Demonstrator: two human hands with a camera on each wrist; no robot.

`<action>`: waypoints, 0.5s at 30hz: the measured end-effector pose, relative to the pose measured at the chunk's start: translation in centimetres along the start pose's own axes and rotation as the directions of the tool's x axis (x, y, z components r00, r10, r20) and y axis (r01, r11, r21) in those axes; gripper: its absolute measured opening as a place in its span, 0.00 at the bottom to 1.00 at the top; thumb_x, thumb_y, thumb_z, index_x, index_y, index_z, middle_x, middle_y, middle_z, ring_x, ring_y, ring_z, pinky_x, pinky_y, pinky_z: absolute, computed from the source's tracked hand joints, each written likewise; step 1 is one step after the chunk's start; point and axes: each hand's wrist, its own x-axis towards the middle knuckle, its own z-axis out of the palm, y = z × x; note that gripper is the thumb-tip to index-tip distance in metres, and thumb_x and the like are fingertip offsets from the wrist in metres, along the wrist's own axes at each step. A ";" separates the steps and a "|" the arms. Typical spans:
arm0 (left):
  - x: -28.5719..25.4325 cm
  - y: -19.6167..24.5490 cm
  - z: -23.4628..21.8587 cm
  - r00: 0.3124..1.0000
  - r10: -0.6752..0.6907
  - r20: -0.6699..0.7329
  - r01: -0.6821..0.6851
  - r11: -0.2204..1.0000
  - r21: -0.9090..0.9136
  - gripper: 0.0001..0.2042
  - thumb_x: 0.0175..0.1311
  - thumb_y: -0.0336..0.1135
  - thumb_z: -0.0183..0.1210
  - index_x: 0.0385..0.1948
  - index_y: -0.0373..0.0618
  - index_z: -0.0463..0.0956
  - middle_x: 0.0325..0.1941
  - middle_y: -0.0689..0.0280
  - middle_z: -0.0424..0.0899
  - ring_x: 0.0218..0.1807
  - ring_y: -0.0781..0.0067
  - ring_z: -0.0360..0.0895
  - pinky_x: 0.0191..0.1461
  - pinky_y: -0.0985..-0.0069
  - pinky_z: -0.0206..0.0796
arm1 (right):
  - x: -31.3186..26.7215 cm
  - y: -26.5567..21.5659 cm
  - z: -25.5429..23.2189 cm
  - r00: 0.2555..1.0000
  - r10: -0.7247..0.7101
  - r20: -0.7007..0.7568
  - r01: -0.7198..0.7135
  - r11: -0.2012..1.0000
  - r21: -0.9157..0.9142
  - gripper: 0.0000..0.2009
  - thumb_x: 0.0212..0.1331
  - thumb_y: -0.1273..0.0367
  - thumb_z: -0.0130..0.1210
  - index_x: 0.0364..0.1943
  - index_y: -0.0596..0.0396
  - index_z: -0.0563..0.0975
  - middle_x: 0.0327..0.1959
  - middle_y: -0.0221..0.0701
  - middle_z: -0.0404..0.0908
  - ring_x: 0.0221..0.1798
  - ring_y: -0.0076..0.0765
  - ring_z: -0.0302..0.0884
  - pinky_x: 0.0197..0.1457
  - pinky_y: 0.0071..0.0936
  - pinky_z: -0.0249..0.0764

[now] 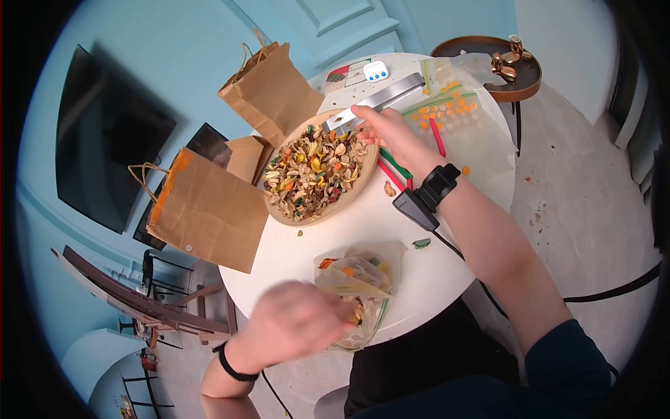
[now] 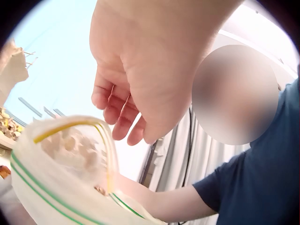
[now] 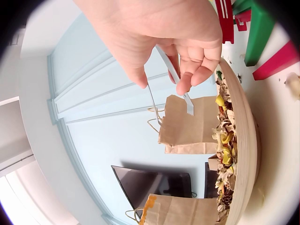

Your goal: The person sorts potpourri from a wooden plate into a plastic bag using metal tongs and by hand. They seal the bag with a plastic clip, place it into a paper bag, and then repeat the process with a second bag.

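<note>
My right hand (image 1: 394, 133) holds a pair of metal tongs (image 1: 380, 101) between thumb and fingers. Their toothed tips are apart and grip nothing in the right wrist view, beside the rim of a round wooden bowl (image 3: 243, 154). Dried petals, cones and other potpourri (image 1: 314, 167) fill the bowl. My left hand (image 1: 296, 318), blurred in the head view, is over a translucent zip bag (image 1: 366, 272) near the table's front edge. In the left wrist view its fingers (image 2: 124, 126) hang loosely bent with nothing visible in them. The bag's mouth gapes, and potpourri pieces lie inside.
Two brown paper bags (image 1: 209, 209) stand left of and behind the bowl. Red and green plastic tongs (image 1: 396, 167) lie right of it. Flat zip bags with orange pieces (image 1: 453, 115), a white case (image 1: 376, 70) and loose petals (image 1: 421, 244) are on the round table (image 1: 279, 255).
</note>
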 end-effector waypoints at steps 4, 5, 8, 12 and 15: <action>-0.1 -4.4 0.5 0.822 -0.548 -0.157 0.526 0.835 -0.162 0.02 0.57 0.22 0.56 0.30 0.36 0.75 0.25 0.62 0.75 0.25 0.72 0.70 0.28 0.77 0.61 | 0.0 0.1 -0.1 1.000 -0.006 0.014 0.006 1.000 -0.001 0.28 0.51 0.50 0.60 0.44 0.62 0.73 0.37 0.32 0.73 0.37 0.22 0.72 0.43 0.21 0.69; -0.2 -5.6 0.6 0.684 -0.730 -0.020 0.712 0.673 -0.202 0.07 0.56 0.29 0.59 0.34 0.37 0.74 0.33 0.57 0.78 0.28 0.65 0.76 0.33 0.71 0.69 | 0.1 0.4 0.0 1.000 -0.012 -0.008 0.012 1.000 0.011 0.28 0.50 0.50 0.60 0.43 0.62 0.74 0.37 0.32 0.74 0.36 0.22 0.73 0.40 0.20 0.69; -3.4 -10.1 3.9 0.625 -0.778 0.069 0.775 0.609 -0.168 0.10 0.57 0.31 0.58 0.39 0.36 0.73 0.38 0.55 0.77 0.31 0.65 0.77 0.37 0.71 0.70 | -0.1 0.3 0.1 0.999 -0.028 -0.044 0.029 0.999 0.016 0.27 0.50 0.49 0.60 0.42 0.61 0.76 0.36 0.33 0.75 0.34 0.21 0.73 0.36 0.18 0.69; -5.2 -12.8 6.7 0.581 -0.806 0.116 0.814 0.573 -0.092 0.17 0.56 0.33 0.60 0.45 0.35 0.68 0.45 0.51 0.73 0.32 0.63 0.77 0.39 0.69 0.70 | -0.2 0.1 0.3 0.998 -0.032 -0.051 0.032 0.999 -0.012 0.26 0.51 0.50 0.59 0.42 0.60 0.77 0.35 0.31 0.76 0.32 0.21 0.73 0.35 0.18 0.69; -6.3 -14.4 8.5 0.540 -0.840 0.050 0.836 0.529 -0.147 0.20 0.55 0.35 0.61 0.44 0.34 0.64 0.47 0.48 0.71 0.34 0.57 0.76 0.41 0.67 0.70 | -0.2 -0.2 0.0 1.000 0.010 0.005 -0.010 1.000 -0.003 0.29 0.51 0.51 0.61 0.46 0.62 0.72 0.40 0.34 0.72 0.36 0.22 0.73 0.41 0.20 0.70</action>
